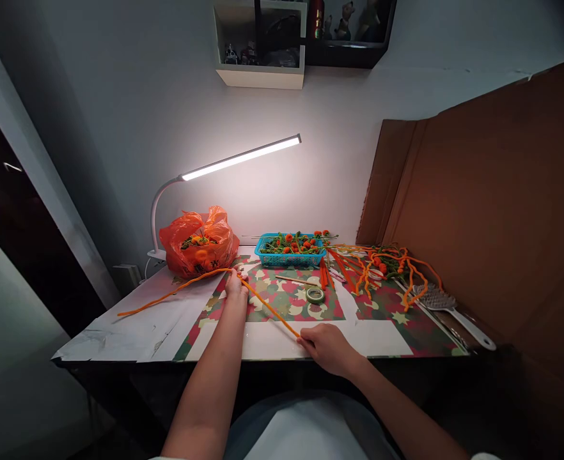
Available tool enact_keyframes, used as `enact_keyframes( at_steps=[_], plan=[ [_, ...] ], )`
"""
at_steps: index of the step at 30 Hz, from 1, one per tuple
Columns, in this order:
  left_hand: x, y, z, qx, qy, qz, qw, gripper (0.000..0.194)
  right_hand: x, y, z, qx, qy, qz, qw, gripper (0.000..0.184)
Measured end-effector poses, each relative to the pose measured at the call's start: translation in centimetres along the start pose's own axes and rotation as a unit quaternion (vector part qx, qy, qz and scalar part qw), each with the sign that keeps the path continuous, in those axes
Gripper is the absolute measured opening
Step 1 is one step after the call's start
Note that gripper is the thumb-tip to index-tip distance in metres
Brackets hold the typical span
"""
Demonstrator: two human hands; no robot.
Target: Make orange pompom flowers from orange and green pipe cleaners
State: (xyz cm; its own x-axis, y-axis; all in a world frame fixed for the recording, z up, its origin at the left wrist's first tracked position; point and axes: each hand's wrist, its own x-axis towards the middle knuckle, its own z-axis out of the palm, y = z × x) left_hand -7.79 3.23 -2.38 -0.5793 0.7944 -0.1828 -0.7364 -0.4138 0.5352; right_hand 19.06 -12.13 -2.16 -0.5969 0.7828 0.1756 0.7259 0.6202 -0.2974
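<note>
A long orange chenille stem (268, 306) runs between my two hands above the table. My left hand (236, 283) is closed on its middle, and the free part reaches left past the orange plastic bag. Nearer the table's front edge, my right hand (327, 347) pinches the stem's other end between thumb and fingers. The span between the hands looks straight. Beyond my left hand stands the orange bag (198, 246), with orange and green pieces showing in its opening. A blue basket (289, 260) behind holds several small orange flowers on green stems.
A roll of green tape (315, 294) and a thin stick (296, 280) lie mid-table. Tangled orange strands (409, 268) and a grey brush (454, 312) are on the right, beside a tall cardboard sheet (493, 211). A lit lamp (241, 157) reaches over the back; shelves (263, 75) hang above.
</note>
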Motion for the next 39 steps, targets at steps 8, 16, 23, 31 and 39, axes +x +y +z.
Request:
enact_keyframes(
  at_steps=[8,16,23,31,39],
  plan=[
    [-0.1,-0.1,-0.1,0.023,-0.003,0.002,1.0,0.021,0.8,0.5,-1.6,0.068,-0.061,-0.001,0.996,0.034],
    [-1.2,0.2,0.4,0.016,-0.016,-0.004,1.0,0.023,0.9,1.8,-0.8,0.206,0.032,0.026,0.978,0.035],
    [-1.5,0.3,0.4,0.01,-0.024,-0.015,1.0,0.021,2.1,3.8,-0.3,0.52,-0.004,0.131,0.844,0.038],
    [-1.4,0.3,0.5,-0.002,-0.055,-0.03,0.998,0.024,2.4,5.2,-3.0,0.585,-0.133,0.145,0.787,0.029],
    [-1.1,0.9,0.6,-0.029,-0.064,-0.005,0.998,0.022,2.5,3.8,-3.0,0.362,-0.13,0.081,0.92,0.032]
  ],
)
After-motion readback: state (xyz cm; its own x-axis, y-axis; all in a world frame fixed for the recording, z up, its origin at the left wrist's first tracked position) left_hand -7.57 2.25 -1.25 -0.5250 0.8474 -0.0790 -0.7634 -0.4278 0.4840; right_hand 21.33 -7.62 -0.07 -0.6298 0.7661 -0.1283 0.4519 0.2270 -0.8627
